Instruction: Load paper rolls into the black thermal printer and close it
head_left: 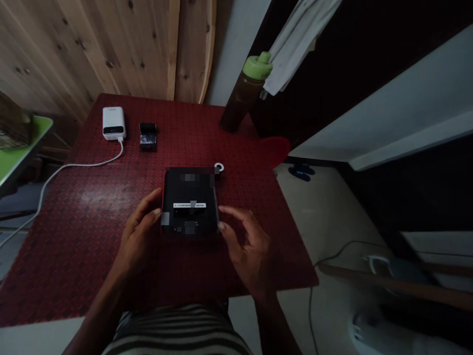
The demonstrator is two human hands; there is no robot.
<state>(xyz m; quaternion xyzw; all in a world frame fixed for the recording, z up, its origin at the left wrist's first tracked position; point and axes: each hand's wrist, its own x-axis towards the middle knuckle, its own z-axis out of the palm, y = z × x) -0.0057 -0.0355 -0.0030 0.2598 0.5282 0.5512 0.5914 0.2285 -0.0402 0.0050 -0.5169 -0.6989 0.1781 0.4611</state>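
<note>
A flat black device [190, 190] with rounded corners lies on the red table in front of me, and its exact kind cannot be told. Across its face runs a white label strip [181, 205] with small print too fine to read. My left hand [138, 234] has its thumb and fingertips against the device's left edge. On the opposite edge, the thumb and index finger of my right hand [249, 241] touch the side. Between them the two hands hold the device by its sides. A small white ring-shaped item [219, 167] sits by its far right corner.
On the red patterned table [92, 246] stand a white power bank [114, 121] with a white cable [84, 164], a small black object [148, 136] and a green-lidded bottle [246, 91]. A red stool seat [275, 151] shows beyond the right edge. Slippers [301, 171] lie on the floor.
</note>
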